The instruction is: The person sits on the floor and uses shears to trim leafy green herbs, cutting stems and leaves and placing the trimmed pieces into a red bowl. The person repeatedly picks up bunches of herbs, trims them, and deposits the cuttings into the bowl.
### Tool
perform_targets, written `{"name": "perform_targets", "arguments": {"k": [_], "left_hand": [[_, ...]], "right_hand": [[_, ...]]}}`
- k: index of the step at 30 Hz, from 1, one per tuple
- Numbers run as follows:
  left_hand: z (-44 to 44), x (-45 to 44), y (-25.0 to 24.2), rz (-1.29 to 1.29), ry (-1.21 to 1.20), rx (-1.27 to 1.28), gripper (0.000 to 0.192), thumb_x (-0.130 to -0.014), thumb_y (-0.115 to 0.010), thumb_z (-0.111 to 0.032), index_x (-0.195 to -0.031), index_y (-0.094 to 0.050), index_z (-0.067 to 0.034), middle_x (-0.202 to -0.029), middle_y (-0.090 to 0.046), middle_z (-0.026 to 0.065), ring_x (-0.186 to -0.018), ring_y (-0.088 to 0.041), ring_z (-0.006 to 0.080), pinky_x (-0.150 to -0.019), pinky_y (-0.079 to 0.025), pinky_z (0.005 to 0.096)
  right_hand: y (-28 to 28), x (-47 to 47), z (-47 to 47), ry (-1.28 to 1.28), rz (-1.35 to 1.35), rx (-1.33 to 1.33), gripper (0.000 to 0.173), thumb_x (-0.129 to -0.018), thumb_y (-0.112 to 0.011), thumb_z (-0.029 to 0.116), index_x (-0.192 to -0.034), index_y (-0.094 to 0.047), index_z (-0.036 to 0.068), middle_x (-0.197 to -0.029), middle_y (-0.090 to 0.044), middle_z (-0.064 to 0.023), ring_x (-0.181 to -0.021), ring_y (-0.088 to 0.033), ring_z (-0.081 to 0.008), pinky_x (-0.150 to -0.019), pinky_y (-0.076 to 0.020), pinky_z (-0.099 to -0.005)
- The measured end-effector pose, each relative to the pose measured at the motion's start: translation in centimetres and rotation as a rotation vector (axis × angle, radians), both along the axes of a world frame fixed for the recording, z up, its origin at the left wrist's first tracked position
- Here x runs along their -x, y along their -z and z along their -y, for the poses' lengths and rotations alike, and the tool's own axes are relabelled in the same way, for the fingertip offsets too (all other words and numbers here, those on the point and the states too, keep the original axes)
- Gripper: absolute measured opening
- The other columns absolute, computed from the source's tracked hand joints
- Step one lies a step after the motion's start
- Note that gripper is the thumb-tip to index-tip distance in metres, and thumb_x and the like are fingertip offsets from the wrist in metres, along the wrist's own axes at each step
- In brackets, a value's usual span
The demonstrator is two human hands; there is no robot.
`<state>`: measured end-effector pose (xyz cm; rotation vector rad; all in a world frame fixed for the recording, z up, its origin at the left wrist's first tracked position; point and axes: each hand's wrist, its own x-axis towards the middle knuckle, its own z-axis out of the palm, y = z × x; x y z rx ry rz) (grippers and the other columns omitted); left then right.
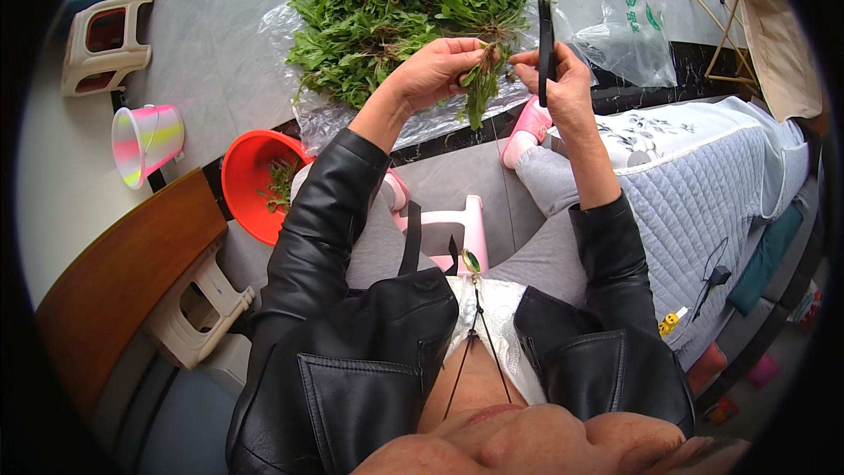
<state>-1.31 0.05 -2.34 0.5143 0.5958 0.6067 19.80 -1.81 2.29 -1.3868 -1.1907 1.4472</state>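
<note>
My left hand (438,72) pinches a small leafy green plant (484,82) by its root end, with the leaves hanging down. A black-handled cutting tool (544,46), seen edge-on, stands upright in my right hand (567,82), its blade pointing away from me. Whether it is scissors or a knife, I cannot tell. The right fingertips are close to the plant's right side. Just beyond both hands lies a large heap of leafy greens (409,6), brown roots showing among the leaves, on a clear plastic sheet (316,125).
Left of my legs, a red plastic basin (241,178) holds some greens. Farther left are a pink-and-yellow bucket (155,138) and a beige plastic stool (109,43). A clear plastic bag (626,33) lies at right, near a quilted sofa cover (692,178) and a folding stool (771,39).
</note>
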Motion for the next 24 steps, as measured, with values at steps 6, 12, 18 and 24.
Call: {"name": "perform_targets", "arguments": {"k": [6, 12, 18, 24], "left_hand": [[0.3, -0.6, -0.3, 0.068, -0.033, 0.028, 0.022, -0.094, -0.058, -0.021, -0.109, -0.059, -0.005, -0.090, -0.063, -0.0020, -0.075, -0.058, 0.0025, -0.050, -0.038, 0.0158], [0.3, -0.8, -1.0, 0.117, -0.029, 0.005, 0.022, -0.095, -0.057, -0.021, -0.111, -0.058, -0.007, -0.092, -0.063, -0.0026, -0.076, -0.057, 0.0018, -0.048, -0.035, 0.0155], [0.4, -1.2, -0.8, -0.010, -0.025, 0.015, 0.019, -0.096, -0.054, -0.022, -0.107, -0.061, -0.008, -0.086, -0.061, -0.0055, -0.071, -0.054, 0.0019, -0.057, -0.043, 0.0185], [0.8, -1.9, 0.1, -0.096, -0.041, -0.022, 0.018, -0.096, -0.055, -0.023, -0.103, -0.062, -0.008, -0.080, -0.057, -0.0069, -0.064, -0.049, 0.0021, -0.056, -0.039, 0.0179]], "right_hand": [[-0.1, 0.4, 0.4, -0.088, -0.006, 0.006, 0.025, -0.077, -0.076, 0.006, -0.098, -0.062, 0.001, -0.091, -0.068, -0.0036, -0.073, -0.055, -0.0044, -0.067, -0.0428, -0.0184], [-0.1, 0.7, 0.6, -0.076, 0.127, 0.071, 0.024, -0.074, -0.076, 0.009, -0.089, -0.061, 0.000, -0.078, -0.064, -0.0017, -0.070, -0.057, -0.0063, -0.063, -0.0464, -0.0218], [0.0, 0.9, 0.7, -0.061, 0.055, 0.037, 0.025, -0.075, -0.076, 0.009, -0.091, -0.060, 0.000, -0.079, -0.064, -0.0019, -0.069, -0.058, -0.0062, -0.062, -0.0469, -0.0211], [0.0, 0.9, 0.4, 0.078, -0.005, -0.009, 0.026, -0.075, -0.078, 0.010, -0.089, -0.059, 0.000, -0.077, -0.063, -0.0009, -0.067, -0.056, -0.0054, -0.059, -0.0462, -0.0207]]}}
